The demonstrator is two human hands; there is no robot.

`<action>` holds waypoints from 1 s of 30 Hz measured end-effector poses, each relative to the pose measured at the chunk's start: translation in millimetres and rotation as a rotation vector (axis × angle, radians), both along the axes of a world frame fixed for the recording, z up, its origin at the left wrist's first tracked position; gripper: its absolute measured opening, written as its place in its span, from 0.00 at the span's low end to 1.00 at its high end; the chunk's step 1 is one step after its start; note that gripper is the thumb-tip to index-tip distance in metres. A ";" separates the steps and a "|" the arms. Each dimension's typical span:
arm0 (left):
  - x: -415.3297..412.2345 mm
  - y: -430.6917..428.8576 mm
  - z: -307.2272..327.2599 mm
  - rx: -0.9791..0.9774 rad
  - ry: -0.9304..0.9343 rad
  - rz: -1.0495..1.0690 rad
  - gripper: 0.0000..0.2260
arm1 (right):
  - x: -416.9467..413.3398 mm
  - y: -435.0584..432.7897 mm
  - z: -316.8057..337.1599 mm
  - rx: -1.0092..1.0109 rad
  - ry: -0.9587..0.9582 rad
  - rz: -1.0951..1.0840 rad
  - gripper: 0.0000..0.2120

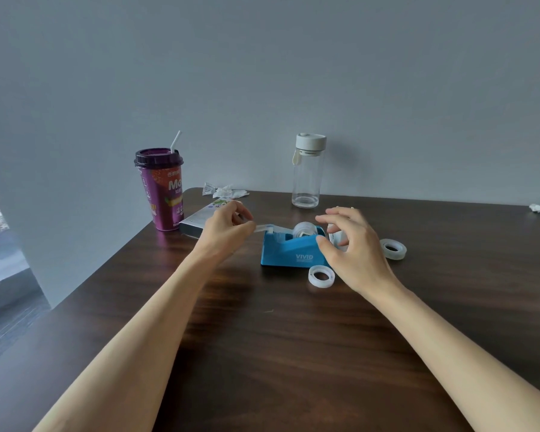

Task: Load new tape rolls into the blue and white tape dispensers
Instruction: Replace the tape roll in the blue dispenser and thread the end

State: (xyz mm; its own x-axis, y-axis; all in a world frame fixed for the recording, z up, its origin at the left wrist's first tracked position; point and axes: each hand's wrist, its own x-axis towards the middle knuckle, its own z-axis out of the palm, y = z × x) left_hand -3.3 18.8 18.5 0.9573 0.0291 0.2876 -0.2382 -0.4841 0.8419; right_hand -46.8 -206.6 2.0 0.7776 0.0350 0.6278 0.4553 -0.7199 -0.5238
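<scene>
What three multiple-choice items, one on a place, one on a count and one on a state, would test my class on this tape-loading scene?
1. Where does the purple cup stand?
A. at the table's far left corner
B. beside the clear bottle
C. in front of the blue dispenser

2. How many loose tape rolls lie flat on the table?
A. none
B. two
C. four

3. What is the state of the blue dispenser?
A. empty
B. lying on its side
C. holding a roll, with tape pulled over its cutter

Answers: 1 A, it stands at the corner, well left of the clear bottle. 2 B, one roll in front of the dispenser, another to its right. 3 C, the left hand pinches the tape strip drawn from the seated roll.
</scene>
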 end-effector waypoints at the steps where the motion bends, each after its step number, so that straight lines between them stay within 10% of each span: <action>1: 0.0 0.4 0.5 -0.015 -0.004 0.003 0.06 | 0.4 -0.5 -0.1 -0.002 0.003 -0.007 0.15; 11: -5.4 -4.3 20.3 -0.280 -0.022 0.051 0.05 | -1.3 0.2 0.4 0.001 0.018 -0.006 0.15; 30: 2.3 -4.8 -4.7 0.321 0.173 -0.120 0.03 | -3.8 4.9 2.7 -0.019 0.060 -0.015 0.15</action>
State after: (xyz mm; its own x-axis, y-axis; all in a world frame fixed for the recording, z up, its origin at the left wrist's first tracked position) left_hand -1.0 14.0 13.8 0.9835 -0.1517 0.0981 -0.1774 -0.7071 0.6845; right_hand -50.6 -201.8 4.7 0.8142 0.0352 0.5795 0.4131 -0.7365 -0.5356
